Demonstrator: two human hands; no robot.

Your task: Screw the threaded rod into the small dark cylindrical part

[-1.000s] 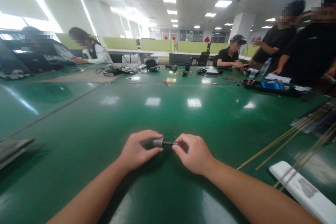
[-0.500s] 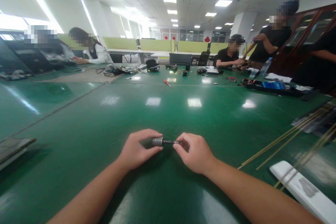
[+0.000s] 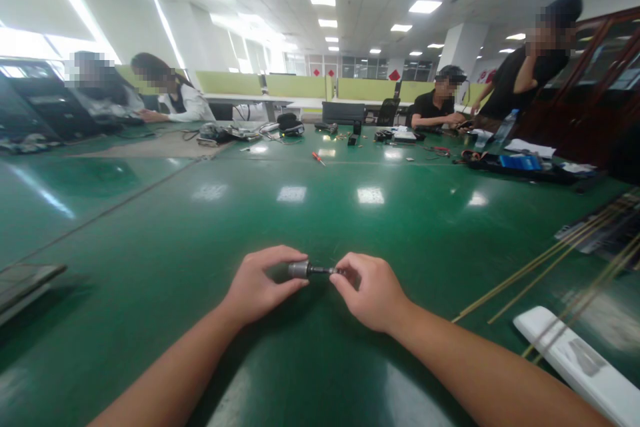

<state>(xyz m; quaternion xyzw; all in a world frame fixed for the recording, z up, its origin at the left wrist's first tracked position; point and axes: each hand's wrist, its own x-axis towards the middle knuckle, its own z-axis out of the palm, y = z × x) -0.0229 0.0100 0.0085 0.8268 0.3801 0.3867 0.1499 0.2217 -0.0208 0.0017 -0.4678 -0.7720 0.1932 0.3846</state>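
Almost no change: my left hand (image 3: 260, 283) still pinches the grey cylinder (image 3: 299, 269) between thumb and fingers, and my right hand (image 3: 370, 293) stays closed on its dark shaft (image 3: 323, 271). The part hovers at 6 o'clock over the green table (image 3: 320, 213), so I judge the work is still mid-step.

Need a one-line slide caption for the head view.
Left hand holds a small grey cylinder, right hand its dark shaft, over the green table.

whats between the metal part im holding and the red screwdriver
Head view: only bare green table, with ceiling-light reflections, between the metal part and the red screwdriver.
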